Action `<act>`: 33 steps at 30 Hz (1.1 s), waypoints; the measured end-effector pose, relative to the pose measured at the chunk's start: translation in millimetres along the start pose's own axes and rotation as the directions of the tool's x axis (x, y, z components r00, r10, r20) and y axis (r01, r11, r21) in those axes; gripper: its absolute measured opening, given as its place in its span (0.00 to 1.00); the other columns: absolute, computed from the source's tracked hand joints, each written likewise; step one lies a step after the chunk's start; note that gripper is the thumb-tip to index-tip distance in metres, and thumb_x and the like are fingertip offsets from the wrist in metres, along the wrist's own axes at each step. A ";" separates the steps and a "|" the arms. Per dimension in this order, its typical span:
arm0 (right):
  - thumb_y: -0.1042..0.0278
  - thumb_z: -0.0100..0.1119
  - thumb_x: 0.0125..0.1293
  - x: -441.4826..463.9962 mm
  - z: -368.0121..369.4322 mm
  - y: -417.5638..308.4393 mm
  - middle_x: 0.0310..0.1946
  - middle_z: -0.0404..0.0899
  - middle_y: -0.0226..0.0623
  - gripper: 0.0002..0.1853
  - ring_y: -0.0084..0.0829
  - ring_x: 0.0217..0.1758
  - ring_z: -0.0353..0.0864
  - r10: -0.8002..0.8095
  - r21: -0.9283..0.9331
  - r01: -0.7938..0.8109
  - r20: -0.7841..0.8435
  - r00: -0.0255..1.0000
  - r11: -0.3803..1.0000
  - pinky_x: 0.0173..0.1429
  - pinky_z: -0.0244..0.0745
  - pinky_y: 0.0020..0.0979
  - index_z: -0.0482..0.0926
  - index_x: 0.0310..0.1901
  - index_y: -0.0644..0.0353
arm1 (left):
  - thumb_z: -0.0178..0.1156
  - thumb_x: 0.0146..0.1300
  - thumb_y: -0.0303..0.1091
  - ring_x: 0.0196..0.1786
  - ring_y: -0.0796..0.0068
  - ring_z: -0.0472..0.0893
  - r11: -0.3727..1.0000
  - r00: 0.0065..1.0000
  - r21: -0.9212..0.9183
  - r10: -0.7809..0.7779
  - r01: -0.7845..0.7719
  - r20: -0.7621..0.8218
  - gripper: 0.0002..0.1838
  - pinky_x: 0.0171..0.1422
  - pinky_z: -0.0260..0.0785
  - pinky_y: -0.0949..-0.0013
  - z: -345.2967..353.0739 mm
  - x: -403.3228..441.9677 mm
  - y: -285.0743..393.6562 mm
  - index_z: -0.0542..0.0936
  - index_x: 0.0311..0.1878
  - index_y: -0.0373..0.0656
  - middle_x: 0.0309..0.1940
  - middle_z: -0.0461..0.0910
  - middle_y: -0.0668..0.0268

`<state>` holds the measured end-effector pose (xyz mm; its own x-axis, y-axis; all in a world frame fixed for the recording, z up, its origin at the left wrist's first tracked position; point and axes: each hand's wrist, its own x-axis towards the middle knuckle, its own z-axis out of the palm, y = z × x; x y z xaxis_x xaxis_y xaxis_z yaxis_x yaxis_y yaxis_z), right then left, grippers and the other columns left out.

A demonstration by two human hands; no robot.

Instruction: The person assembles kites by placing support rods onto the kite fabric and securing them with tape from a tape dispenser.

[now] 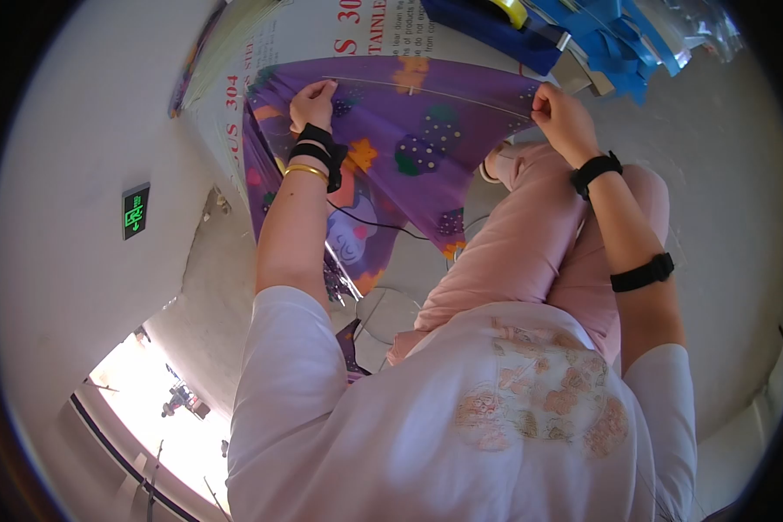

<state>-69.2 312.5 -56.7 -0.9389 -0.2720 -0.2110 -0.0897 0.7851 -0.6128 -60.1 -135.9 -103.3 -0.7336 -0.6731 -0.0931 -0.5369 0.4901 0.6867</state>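
Note:
A thin purple cloth [487, 130] printed with orange flowers, dotted dark green shapes and a cartoon animal is stretched between my hands. My left hand [311, 106] pinches it near its upper left part, fingers closed. At its upper right corner my right hand [564, 122] is closed in a pinch on the edge. A thin pale strip or rod runs across the cloth between the two hands; I cannot tell which. The lower part hangs in folds beside my knees, with shiny thin rods [344, 271] and a dark cord near it.
Behind the cloth is a white surface [309, 39] with red and black lettering. Blue strips [613, 39], a dark blue object [496, 35] and a yellow ring lie at the upper right. A bundle of thin pale strips [226, 52] stands upper left. A green exit sign [136, 210] is on the wall.

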 end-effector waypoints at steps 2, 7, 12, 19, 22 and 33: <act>0.70 0.63 0.61 0.7 -0.2 -0.9 0.38 0.83 0.42 0.06 0.48 0.42 0.83 0.020 0.007 -0.020 0.020 1.000 1.000 0.43 0.77 0.44 0.77 0.38 0.56 | 0.74 0.54 0.49 0.42 0.70 0.85 0.999 0.999 0.017 -0.034 0.034 0.013 0.13 0.65 0.59 0.50 -1.7 -4.2 5.1 0.91 0.39 0.54 0.33 0.89 0.72; 0.71 0.63 0.61 0.3 -0.5 -2.2 0.37 0.83 0.42 0.05 0.47 0.42 0.83 -0.005 0.005 0.005 0.002 1.000 1.000 0.43 0.77 0.43 0.77 0.37 0.56 | 0.74 0.53 0.50 0.43 0.68 0.86 0.996 0.997 0.051 -0.071 0.070 0.016 0.14 0.64 0.58 0.52 -1.9 -8.4 11.3 0.91 0.39 0.55 0.34 0.89 0.72; 0.74 0.66 0.59 -0.6 1.2 -2.6 0.33 0.82 0.42 0.08 0.46 0.38 0.83 -0.045 0.010 0.046 -0.046 0.998 0.999 0.41 0.77 0.40 0.76 0.37 0.60 | 0.73 0.52 0.53 0.47 0.66 0.85 0.992 0.997 0.104 -0.075 0.074 0.002 0.17 0.65 0.58 0.51 0.4 -6.0 10.5 0.91 0.42 0.55 0.36 0.89 0.71; 0.74 0.65 0.59 0.7 0.7 -2.1 0.38 0.82 0.40 0.06 0.47 0.42 0.83 -0.031 0.003 0.031 -0.014 0.999 1.000 0.43 0.78 0.43 0.77 0.37 0.56 | 0.73 0.53 0.55 0.52 0.63 0.84 0.954 0.985 0.251 -0.171 0.163 0.012 0.17 0.69 0.54 0.49 -9.2 -16.8 40.3 0.91 0.41 0.57 0.39 0.89 0.70; 0.74 0.65 0.59 0.1 -0.5 -2.8 0.37 0.82 0.40 0.07 0.47 0.42 0.83 -0.028 0.001 0.028 -0.008 1.000 1.000 0.43 0.78 0.43 0.77 0.36 0.56 | 0.72 0.52 0.55 0.55 0.60 0.83 0.949 0.980 0.268 -0.188 0.167 0.058 0.17 0.72 0.50 0.46 -5.6 -3.1 28.1 0.91 0.41 0.58 0.42 0.89 0.68; 0.73 0.64 0.59 -1.4 -0.4 -4.2 0.34 0.82 0.41 0.05 0.47 0.41 0.83 -0.038 -0.019 0.038 -0.039 0.999 0.999 0.41 0.78 0.44 0.77 0.36 0.55 | 0.71 0.52 0.55 0.59 0.56 0.81 0.980 0.968 0.138 -0.166 0.141 0.190 0.17 0.76 0.41 0.35 6.4 32.0 -16.7 0.91 0.42 0.58 0.46 0.89 0.66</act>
<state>-67.7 309.8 -53.6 -0.9470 -0.2800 -0.1575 -0.1314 0.7848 -0.6056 -77.3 -162.1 -122.3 -0.7000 -0.6274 -0.3411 -0.6872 0.4617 0.5609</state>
